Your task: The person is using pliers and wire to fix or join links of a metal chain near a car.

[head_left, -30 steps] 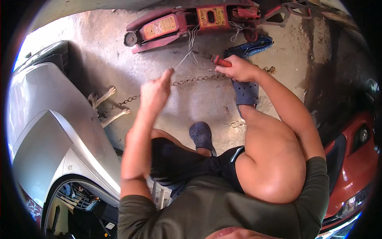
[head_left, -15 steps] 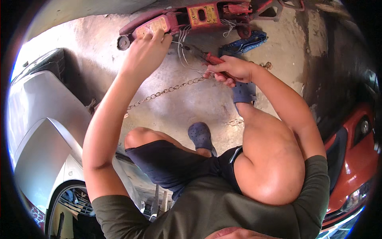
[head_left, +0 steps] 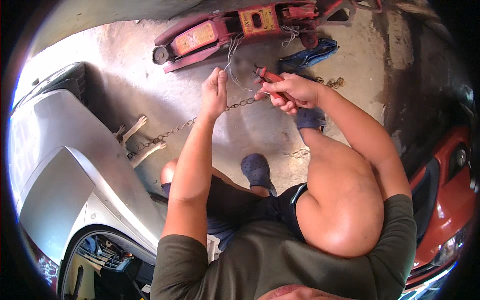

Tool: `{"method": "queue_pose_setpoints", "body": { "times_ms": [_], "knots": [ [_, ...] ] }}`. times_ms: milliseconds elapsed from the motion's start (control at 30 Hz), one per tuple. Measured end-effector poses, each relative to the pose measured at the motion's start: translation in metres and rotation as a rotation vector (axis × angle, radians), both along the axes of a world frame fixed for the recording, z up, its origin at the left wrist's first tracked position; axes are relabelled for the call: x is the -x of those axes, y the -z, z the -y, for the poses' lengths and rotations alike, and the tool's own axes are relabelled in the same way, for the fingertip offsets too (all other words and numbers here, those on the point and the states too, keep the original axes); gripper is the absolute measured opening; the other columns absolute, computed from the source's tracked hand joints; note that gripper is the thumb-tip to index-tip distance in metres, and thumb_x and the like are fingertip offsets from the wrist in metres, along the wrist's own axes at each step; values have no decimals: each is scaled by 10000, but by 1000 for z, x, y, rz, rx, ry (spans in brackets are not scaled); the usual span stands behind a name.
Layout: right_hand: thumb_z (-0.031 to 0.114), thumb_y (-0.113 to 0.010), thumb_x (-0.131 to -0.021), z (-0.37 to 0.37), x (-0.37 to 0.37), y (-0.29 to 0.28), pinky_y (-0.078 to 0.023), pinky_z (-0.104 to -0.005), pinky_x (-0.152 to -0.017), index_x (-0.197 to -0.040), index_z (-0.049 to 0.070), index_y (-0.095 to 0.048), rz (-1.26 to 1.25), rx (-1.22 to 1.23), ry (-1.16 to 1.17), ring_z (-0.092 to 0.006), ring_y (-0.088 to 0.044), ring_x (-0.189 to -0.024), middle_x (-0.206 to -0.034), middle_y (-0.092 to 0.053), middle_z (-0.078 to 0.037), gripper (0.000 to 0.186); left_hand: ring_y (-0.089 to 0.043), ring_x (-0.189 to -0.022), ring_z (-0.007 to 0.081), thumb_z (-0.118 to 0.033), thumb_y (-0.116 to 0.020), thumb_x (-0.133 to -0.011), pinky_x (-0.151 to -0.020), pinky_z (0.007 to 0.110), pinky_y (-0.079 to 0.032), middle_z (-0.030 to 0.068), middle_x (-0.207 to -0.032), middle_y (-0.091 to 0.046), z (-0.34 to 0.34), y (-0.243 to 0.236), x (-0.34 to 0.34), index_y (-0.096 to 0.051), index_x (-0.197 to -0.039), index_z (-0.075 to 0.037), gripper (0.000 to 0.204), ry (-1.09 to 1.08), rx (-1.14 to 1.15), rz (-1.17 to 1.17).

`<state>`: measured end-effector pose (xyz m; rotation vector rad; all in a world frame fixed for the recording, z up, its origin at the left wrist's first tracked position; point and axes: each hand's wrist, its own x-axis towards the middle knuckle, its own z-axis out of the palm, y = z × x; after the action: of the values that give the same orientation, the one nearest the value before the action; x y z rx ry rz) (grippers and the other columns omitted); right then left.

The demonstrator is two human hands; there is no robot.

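Note:
Red-handled pliers (head_left: 275,80) are gripped in my right hand (head_left: 296,91), their dark jaws pointing up and left. My left hand (head_left: 215,93) is closed on a thin wire (head_left: 234,79), thumb on top. Several strands of this wire hang from the middle of a red floor jack (head_left: 200,37) and curve down between my two hands. One strand runs to the fingers of my right hand; whether they pinch it, I cannot tell. The pliers' jaws are apart from the wire in my left hand.
A rusty chain (head_left: 192,122) crosses the concrete floor below my hands. Light-furred animal paws (head_left: 141,122) lie at its left end. A blue patterned pouch (head_left: 311,54) lies beside the jack. A silver car body panel (head_left: 70,135) stands left, an orange-red one (head_left: 445,200) right.
My left hand has moved down and right, away from the jack, drawing the wire along. My right hand with the pliers has barely moved. The animal's paws have come into view.

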<state>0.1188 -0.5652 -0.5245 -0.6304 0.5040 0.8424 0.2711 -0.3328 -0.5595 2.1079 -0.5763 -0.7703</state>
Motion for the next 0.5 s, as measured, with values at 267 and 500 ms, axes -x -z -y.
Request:
{"method": "queue_pose_setpoints", "body": {
  "times_ms": [267,500],
  "knots": [
    [453,-648,-986,-12,7,46,-492,-429,-573,-1005,-1,-695,266,787,-146,-254,-597,-554,-645,-622,-105,456,-683,-770,467,-240,-552,-1047,-691,503,-531,233,-838,-696,29,-95,1,-645,-991,-14,251,309,-423,326],
    [427,-656,-964,-9,6,39,-532,-489,-700,-858,-13,-672,406,1192,-174,-447,-679,-766,-788,-687,-255,453,-710,-835,450,-176,-547,-1014,-764,549,-555,246,-882,-717,62,-111,18,-688,-1043,-48,192,396,-679,359]
  ]
}}
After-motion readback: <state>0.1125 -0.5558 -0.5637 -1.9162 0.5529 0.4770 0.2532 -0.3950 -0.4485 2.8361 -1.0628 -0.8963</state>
